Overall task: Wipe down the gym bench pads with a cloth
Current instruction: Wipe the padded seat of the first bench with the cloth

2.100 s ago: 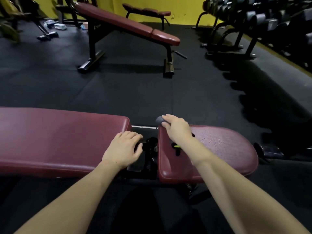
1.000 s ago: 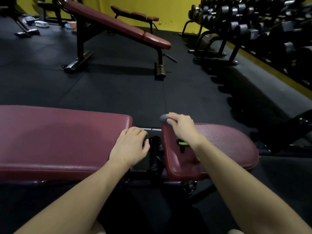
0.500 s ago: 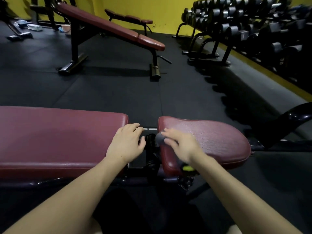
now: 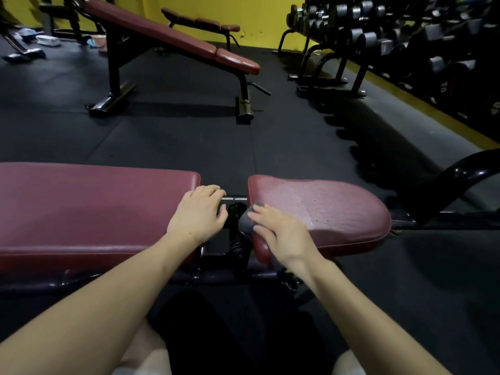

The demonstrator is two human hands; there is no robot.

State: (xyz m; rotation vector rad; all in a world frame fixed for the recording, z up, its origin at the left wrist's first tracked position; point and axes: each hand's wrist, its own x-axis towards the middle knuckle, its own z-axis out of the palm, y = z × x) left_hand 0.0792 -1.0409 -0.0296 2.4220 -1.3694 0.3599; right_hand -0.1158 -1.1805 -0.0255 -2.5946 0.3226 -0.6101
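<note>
A maroon gym bench runs across in front of me: a long back pad (image 4: 89, 207) on the left and a shorter seat pad (image 4: 330, 209) on the right, with a gap over the black frame between them. Droplets glisten on the seat pad. My right hand (image 4: 278, 234) presses a small grey cloth (image 4: 246, 220) against the seat pad's near left corner; most of the cloth is hidden under my fingers. My left hand (image 4: 198, 213) rests on the right end of the back pad, fingers curling over its edge.
A second maroon incline bench (image 4: 173, 39) stands on the black rubber floor ahead. A dumbbell rack (image 4: 378, 41) lines the right wall. A black curved frame bar (image 4: 449, 190) rises just right of the seat pad. Small items lie on the floor far left.
My right hand has drawn the cloth from the seat pad's far left corner down its left edge toward me. The left hand has stayed on the back pad's end.
</note>
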